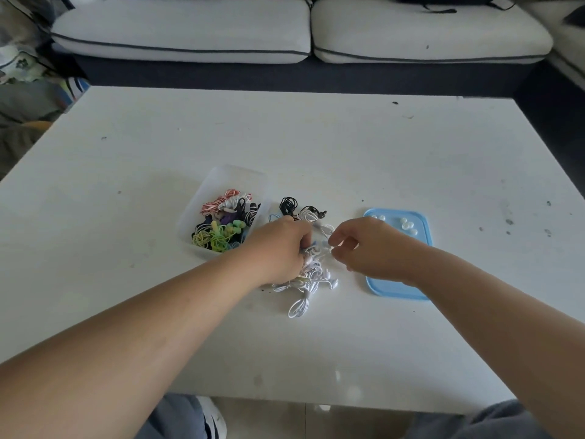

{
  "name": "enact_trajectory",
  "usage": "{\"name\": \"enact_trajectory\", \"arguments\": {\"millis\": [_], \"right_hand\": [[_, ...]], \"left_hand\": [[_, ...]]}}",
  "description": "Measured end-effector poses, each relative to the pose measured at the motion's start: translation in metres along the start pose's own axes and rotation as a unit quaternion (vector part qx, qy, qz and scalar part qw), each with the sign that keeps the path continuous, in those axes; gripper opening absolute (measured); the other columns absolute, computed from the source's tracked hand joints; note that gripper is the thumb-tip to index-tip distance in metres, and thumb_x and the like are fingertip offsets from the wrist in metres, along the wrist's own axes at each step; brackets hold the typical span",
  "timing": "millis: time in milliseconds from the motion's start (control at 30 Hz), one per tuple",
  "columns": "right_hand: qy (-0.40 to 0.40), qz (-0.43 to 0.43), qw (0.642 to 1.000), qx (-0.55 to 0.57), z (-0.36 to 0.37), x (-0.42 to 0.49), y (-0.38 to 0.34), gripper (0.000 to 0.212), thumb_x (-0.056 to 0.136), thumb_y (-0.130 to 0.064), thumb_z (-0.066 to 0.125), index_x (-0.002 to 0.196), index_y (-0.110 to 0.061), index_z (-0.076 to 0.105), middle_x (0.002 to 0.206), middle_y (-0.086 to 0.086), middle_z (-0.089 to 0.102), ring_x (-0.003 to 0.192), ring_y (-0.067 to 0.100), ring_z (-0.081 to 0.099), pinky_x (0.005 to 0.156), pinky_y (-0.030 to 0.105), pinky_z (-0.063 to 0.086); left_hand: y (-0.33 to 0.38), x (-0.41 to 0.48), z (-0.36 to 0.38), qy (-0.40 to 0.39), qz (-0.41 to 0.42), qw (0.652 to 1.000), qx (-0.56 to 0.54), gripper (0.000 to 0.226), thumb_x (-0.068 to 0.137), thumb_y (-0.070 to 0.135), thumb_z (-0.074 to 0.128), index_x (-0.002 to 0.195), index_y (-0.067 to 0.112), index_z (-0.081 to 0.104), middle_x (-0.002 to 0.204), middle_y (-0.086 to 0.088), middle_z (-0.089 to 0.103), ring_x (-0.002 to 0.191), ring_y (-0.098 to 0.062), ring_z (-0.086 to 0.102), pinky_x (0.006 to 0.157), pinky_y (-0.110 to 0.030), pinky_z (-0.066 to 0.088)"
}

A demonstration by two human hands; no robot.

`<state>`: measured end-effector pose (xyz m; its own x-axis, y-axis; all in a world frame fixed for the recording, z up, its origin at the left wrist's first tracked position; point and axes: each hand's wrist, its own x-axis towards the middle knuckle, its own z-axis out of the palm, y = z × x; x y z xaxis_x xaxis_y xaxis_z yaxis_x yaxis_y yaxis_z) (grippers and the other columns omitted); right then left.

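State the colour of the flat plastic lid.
The flat plastic lid is light blue; head view.

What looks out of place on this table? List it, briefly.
A tangle of white cords lies heaped on the table, outside the clear box of coiled cords; the left hand grips it and the right hand pinches a strand. Small white pieces lie loose on the blue lid. Dark specks dot the table.

White table (316,147), surface marked with dark specks; clear plastic box (221,182) of coiled cords left of centre; tangle of white cables (311,280) just beside it; black coiled cables (288,205) behind the tangle; blue lid (391,291) at right, bearing small white pieces (406,224).
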<state>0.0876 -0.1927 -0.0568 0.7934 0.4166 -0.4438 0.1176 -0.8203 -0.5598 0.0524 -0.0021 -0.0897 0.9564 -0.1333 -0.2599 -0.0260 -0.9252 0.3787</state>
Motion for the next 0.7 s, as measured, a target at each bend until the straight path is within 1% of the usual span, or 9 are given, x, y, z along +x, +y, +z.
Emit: {"name": "enact_trajectory", "arguments": {"millis": [67, 133, 200, 267, 367, 467, 600, 633, 700], "right_hand": [[0.011, -0.002, 1.0, 0.015, 0.001, 0.002, -0.001, 0.021, 0.095, -0.03, 0.066, 0.116, -0.024, 0.068, 0.094, -0.012, 0.064, 0.089, 0.016, 0.068, 0.086, 0.029, 0.051], [0.02, -0.008, 1.0, 0.018, 0.003, 0.004, -0.002, 0.026, 0.095, -0.03, 0.067, 0.12, -0.024, 0.067, 0.096, -0.011, 0.065, 0.088, 0.015, 0.065, 0.083, 0.027, 0.049], [0.015, -0.017, 1.0, 0.008, 0.005, 0.005, -0.003, 0.028, 0.096, -0.028, 0.065, 0.124, -0.026, 0.067, 0.102, -0.009, 0.066, 0.088, 0.013, 0.062, 0.081, 0.024, 0.046], [-0.006, -0.023, 1.0, -0.013, 0.007, 0.005, -0.005, 0.029, 0.097, -0.025, 0.061, 0.126, -0.027, 0.066, 0.106, -0.008, 0.065, 0.086, 0.012, 0.059, 0.076, 0.021, 0.043], [-0.031, -0.027, 0.998, -0.038, 0.01, 0.005, -0.007, 0.032, 0.099, -0.022, 0.056, 0.129, -0.026, 0.066, 0.112, -0.006, 0.066, 0.09, 0.014, 0.06, 0.08, 0.023, 0.045], [-0.029, -0.023, 0.999, -0.039, 0.01, 0.006, -0.005, 0.033, 0.099, -0.02, 0.053, 0.129, -0.027, 0.066, 0.117, -0.004, 0.065, 0.091, 0.016, 0.061, 0.083, 0.025, 0.048], [-0.021, -0.028, 0.999, -0.014, 0.008, 0.006, -0.003, 0.03, 0.097, -0.024, 0.062, 0.127, -0.025, 0.066, 0.107, -0.007, 0.069, 0.08, 0.009, 0.06, 0.073, 0.019, 0.044], [-0.006, -0.033, 0.999, 0.001, 0.007, 0.006, -0.003, 0.029, 0.096, -0.024, 0.065, 0.125, -0.025, 0.067, 0.105, -0.008, 0.07, 0.08, 0.009, 0.061, 0.072, 0.019, 0.044], [0.038, -0.046, 0.997, 0.049, 0.006, 0.006, -0.003, 0.027, 0.093, -0.024, 0.068, 0.12, -0.027, 0.07, 0.103, -0.011, 0.072, 0.078, 0.009, 0.064, 0.072, 0.017, 0.046]], "left_hand": [[0.002, -0.002, -0.003, -0.006, -0.003, 1.0, -0.01, 0.018, 0.089, 0.024, 0.06, 0.081, 0.034, 0.047, 0.091, 0.011, 0.053, 0.09, -0.019, 0.058, 0.095, -0.037, 0.046], [0.004, -0.004, -0.006, -0.012, -0.005, 1.0, -0.019, 0.022, 0.088, 0.022, 0.06, 0.078, 0.034, 0.045, 0.089, 0.011, 0.051, 0.089, -0.02, 0.059, 0.093, -0.036, 0.047], [0.006, -0.005, -0.005, -0.022, 0.001, 1.0, -0.002, 0.015, 0.09, 0.024, 0.061, 0.091, 0.037, 0.053, 0.097, 0.009, 0.048, 0.088, -0.019, 0.055, 0.097, -0.035, 0.044], [0.006, -0.005, -0.002, -0.028, 0.005, 0.999, 0.022, 0.017, 0.095, 0.029, 0.058, 0.109, 0.038, 0.061, 0.104, 0.006, 0.046, 0.086, -0.019, 0.049, 0.101, -0.037, 0.041], [0.006, -0.006, -0.005, -0.011, 0.005, 1.0, 0.006, 0.018, 0.094, 0.03, 0.06, 0.109, 0.037, 0.065, 0.108, 0.003, 0.05, 0.092, -0.021, 0.056, 0.1, -0.04, 0.046], [0.008, -0.007, -0.015, 0.017, -0.004, 0.999, -0.037, 0.016, 0.087, 0.027, 0.065, 0.103, 0.028, 0.067, 0.11, 0.001, 0.05, 0.095, -0.02, 0.058, 0.088, -0.035, 0.051], [0.017, -0.01, -0.038, 0.092, -0.032, 0.982, -0.159, 0.005, 0.085, 0.021, 0.063, 0.089, 0.023, 0.061, 0.094, 0.006, 0.061, 0.081, -0.012, 0.059, 0.07, -0.029, 0.046], [0.019, -0.011, -0.044, 0.098, -0.054, 0.967, -0.228, 0.004, 0.087, 0.02, 0.063, 0.09, 0.022, 0.062, 0.088, 0.005, 0.066, 0.075, -0.013, 0.063, 0.065, -0.028, 0.047], [0.021, -0.013, -0.055, 0.088, -0.093, 0.91, -0.394, 0.006, 0.091, 0.015, 0.063, 0.096, 0.017, 0.065, 0.082, -0.004, 0.075, 0.067, -0.02, 0.07, 0.058, -0.031, 0.052]]}}
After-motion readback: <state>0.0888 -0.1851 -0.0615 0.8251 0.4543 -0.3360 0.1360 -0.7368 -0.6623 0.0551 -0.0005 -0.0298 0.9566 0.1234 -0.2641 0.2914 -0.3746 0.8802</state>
